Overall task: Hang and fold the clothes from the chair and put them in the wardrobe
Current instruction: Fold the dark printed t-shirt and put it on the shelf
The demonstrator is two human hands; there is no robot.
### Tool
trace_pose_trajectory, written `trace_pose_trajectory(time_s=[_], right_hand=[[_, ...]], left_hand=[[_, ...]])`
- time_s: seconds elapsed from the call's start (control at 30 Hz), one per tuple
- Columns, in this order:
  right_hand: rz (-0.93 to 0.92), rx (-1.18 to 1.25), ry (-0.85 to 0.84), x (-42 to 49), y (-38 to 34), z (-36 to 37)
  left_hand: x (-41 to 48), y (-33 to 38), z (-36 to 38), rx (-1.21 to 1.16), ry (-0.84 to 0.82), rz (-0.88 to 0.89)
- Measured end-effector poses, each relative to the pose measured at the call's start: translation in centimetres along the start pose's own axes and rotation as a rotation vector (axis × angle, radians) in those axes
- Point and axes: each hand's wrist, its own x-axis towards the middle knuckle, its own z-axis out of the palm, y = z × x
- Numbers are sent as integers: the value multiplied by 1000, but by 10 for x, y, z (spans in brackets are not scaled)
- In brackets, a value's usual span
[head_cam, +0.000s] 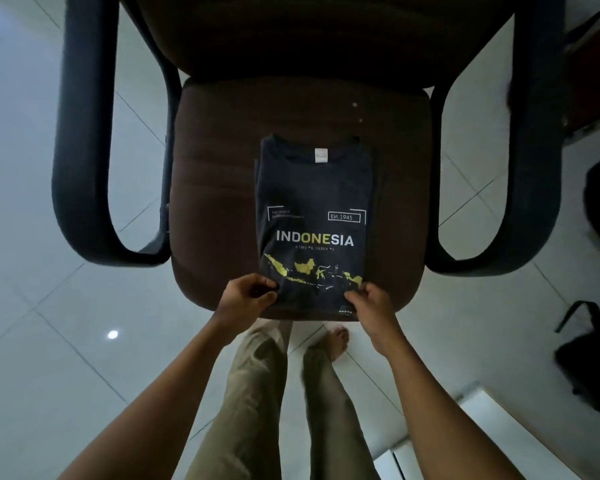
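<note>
A dark navy T-shirt (pixel 314 199) printed with "INDONESIA" and a yellow map lies folded into a narrow rectangle on the brown seat of an office chair (pixel 215 174), collar pointing away from me. My left hand (pixel 248 296) pinches the shirt's near left corner. My right hand (pixel 369 299) pinches the near right corner. Both corners sit at the seat's front edge.
The chair has black looped armrests (pixel 84 150) on both sides and a dark backrest at the top. Dark bags (pixel 593 355) lie on the white tiled floor at right. A white object (pixel 492 431) sits at lower right. My legs stand just before the seat.
</note>
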Motion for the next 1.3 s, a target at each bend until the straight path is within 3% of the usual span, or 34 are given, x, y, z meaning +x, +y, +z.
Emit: trace_pose_trajectory(time_s=[0.23, 0.37, 0.5, 0.63, 0.87, 1.0, 1.17, 1.3], right_hand=[[-136, -17, 20, 3, 4, -34], [-113, -121, 10, 11, 14, -37], [-97, -76, -34, 12, 18, -33], [-128, 72, 111, 10, 25, -34], [-74, -37, 83, 8, 29, -27], [-38, -170, 72, 8, 26, -29], [-185, -196, 247, 32, -19, -30], [-308, -109, 267, 60, -64, -27]], left_hand=[[-8, -3, 3, -282, 137, -26], [-9, -10, 15, -136, 187, -34], [-3, -9, 14, -128, 121, -126], [1, -15, 7, -97, 109, -125], [9, -33, 1, 101, 281, -141], [8, -27, -3, 209, 258, -170], [27, 15, -9, 195, 276, -30], [67, 67, -15, 86, 271, 148]])
